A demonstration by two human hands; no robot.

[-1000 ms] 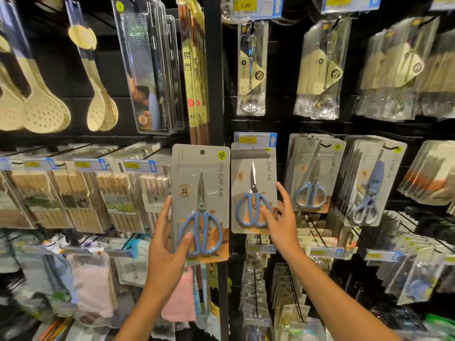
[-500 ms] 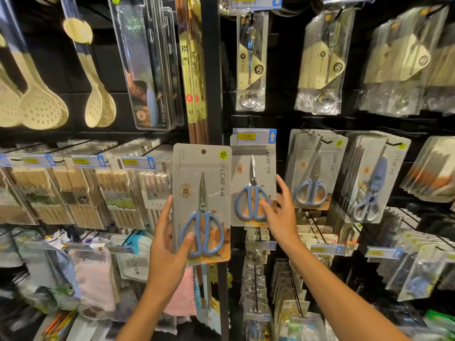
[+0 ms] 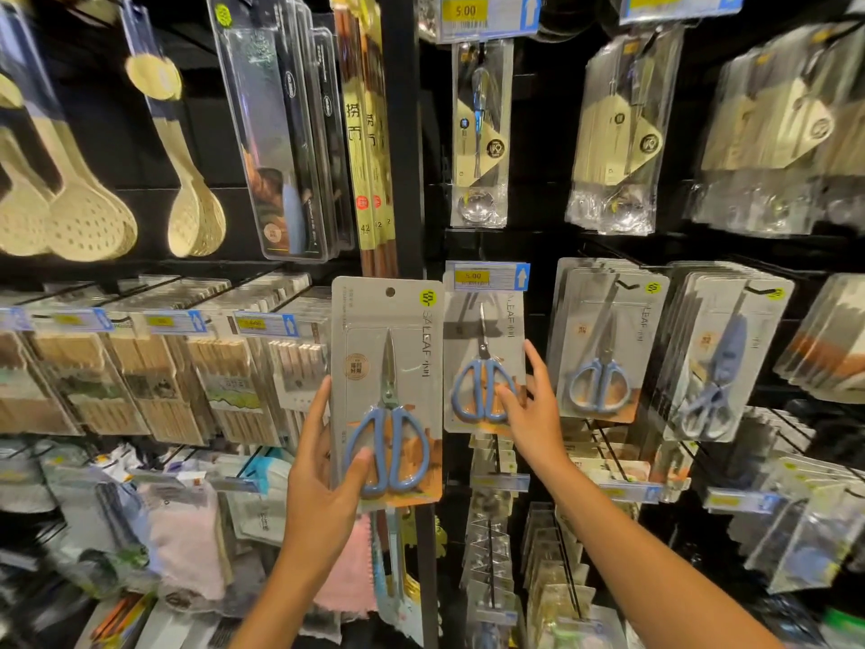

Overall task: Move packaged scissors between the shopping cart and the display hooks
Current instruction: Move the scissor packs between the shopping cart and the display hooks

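My left hand (image 3: pixel 323 475) grips a grey card pack of blue-handled scissors (image 3: pixel 388 391) upright in front of the black shelf post, thumb on the front over the handles. A second pack of the same scissors (image 3: pixel 482 363) hangs on a display hook under a yellow price tag (image 3: pixel 487 276). My right hand (image 3: pixel 531 409) holds that hanging pack at its lower right corner, thumb on the front and fingers behind its edge. More scissors packs (image 3: pixel 604 339) hang on the hooks to the right. The shopping cart is out of view.
The black shelf post (image 3: pixel 402 133) runs vertically behind the held pack. Chopstick packs (image 3: pixel 140 367) fill hooks at left, slotted ladles (image 3: pixel 79 217) hang above them. Bagged spoons (image 3: pixel 482 133) hang above the scissors. Cloths and small packs crowd the lower hooks.
The view has drifted slightly; both packs sit a little higher in frame. My right hand has kept its hold at the hanging pack's lower corner. The left hand keeps its pack steady.
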